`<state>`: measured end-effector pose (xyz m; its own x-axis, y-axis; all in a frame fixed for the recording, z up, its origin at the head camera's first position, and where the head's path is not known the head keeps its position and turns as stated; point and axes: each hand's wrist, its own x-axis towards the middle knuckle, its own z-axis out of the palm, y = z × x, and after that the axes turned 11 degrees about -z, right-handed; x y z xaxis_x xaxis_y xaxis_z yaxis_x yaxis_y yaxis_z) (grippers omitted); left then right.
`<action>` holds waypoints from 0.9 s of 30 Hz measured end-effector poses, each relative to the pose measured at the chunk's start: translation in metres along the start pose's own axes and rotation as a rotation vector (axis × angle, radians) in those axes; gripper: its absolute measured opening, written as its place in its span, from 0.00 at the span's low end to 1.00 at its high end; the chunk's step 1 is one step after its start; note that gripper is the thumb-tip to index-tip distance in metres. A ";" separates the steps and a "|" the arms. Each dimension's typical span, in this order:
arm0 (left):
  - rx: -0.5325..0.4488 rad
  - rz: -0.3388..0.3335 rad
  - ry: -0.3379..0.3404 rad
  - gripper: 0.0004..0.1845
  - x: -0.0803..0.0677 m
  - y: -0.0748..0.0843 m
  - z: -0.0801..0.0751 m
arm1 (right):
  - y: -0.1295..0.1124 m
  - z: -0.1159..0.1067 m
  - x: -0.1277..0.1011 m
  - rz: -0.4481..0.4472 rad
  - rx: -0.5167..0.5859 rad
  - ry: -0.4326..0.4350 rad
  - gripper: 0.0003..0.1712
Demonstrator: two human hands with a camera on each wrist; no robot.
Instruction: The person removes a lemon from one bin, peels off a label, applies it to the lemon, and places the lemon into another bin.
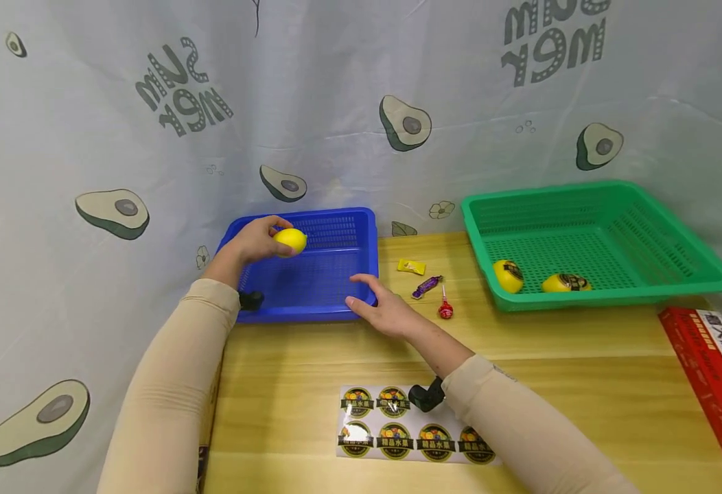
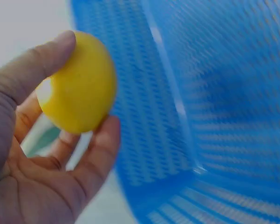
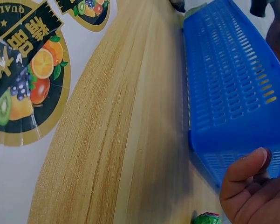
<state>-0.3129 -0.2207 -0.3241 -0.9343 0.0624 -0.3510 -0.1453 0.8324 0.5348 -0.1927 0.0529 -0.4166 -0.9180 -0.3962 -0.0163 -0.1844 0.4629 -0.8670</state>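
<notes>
At the far left of the wooden table (image 1: 583, 343), the left hand (image 1: 251, 241) grips a yellow lemon (image 1: 290, 241) between thumb and fingers, holding it above the left part of the blue basket (image 1: 336, 312). Just right of it, the right hand (image 1: 386, 310) lies relaxed with fingers loosely spread, holding nothing, its fingertips at the basket's near right corner. Further right lie three sweets (image 1: 427, 285), then the green basket (image 1: 608, 296) holding two stickered lemons (image 1: 508, 276), with a sticker sheet (image 1: 410, 432) at the near edge.
</notes>
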 end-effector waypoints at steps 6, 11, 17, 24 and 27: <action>-0.132 0.101 0.079 0.33 -0.037 0.015 0.002 | 0.000 -0.001 0.000 -0.006 0.000 0.011 0.34; -0.275 0.186 0.144 0.32 -0.070 0.007 0.019 | -0.001 -0.001 -0.002 -0.008 0.010 0.006 0.33; -0.456 0.183 0.195 0.32 -0.110 -0.008 0.052 | -0.002 0.002 -0.003 -0.002 0.014 0.003 0.33; -0.538 0.328 -0.020 0.29 -0.145 -0.021 0.086 | 0.001 -0.001 -0.002 0.001 -0.026 -0.017 0.34; -0.489 0.372 -0.181 0.27 -0.150 -0.021 0.098 | 0.002 -0.005 -0.001 -0.009 -0.022 -0.036 0.35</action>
<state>-0.1381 -0.1934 -0.3584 -0.8875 0.4261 -0.1756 0.0064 0.3924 0.9198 -0.1940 0.0578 -0.4155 -0.9031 -0.4286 -0.0263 -0.2009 0.4758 -0.8563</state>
